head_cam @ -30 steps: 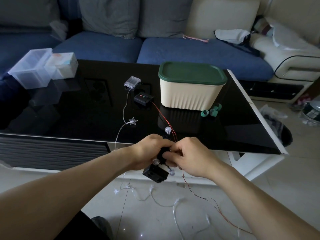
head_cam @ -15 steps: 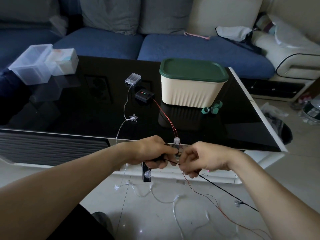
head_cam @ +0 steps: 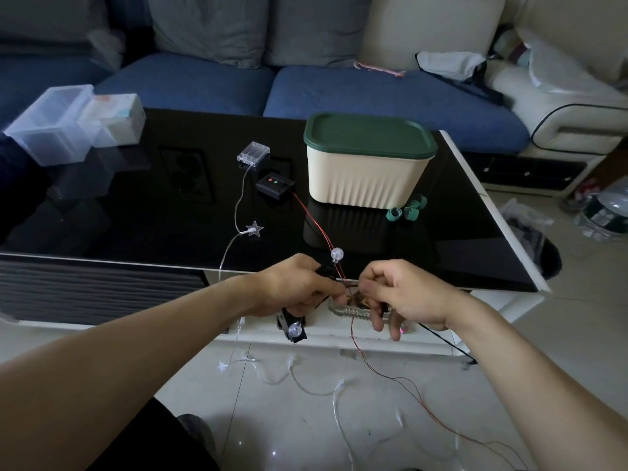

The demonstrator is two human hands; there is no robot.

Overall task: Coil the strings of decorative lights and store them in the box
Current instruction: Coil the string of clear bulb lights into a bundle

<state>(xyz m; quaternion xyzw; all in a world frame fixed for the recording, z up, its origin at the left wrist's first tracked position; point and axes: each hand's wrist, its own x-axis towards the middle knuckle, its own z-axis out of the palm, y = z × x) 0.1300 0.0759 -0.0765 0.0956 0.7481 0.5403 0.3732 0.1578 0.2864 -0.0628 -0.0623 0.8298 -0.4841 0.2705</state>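
Coiling is in hand: the left hand (head_cam: 295, 288) grips a small bundle of thin red-wire globe lights (head_cam: 324, 237), while the right hand (head_cam: 401, 294) pinches the wire just beside it. The next wrap calls for slack drawn up from the floor. The cream ribbed box with green lid (head_cam: 368, 161) sits far right, still closed; a clear star-light string (head_cam: 253, 229) lies left, uncoiled.

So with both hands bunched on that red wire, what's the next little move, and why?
Probably another loop: the right hand draws more red wire up to the bundle that the left hand grips. Much wire trails on the floor, and the cream box has its green lid on.
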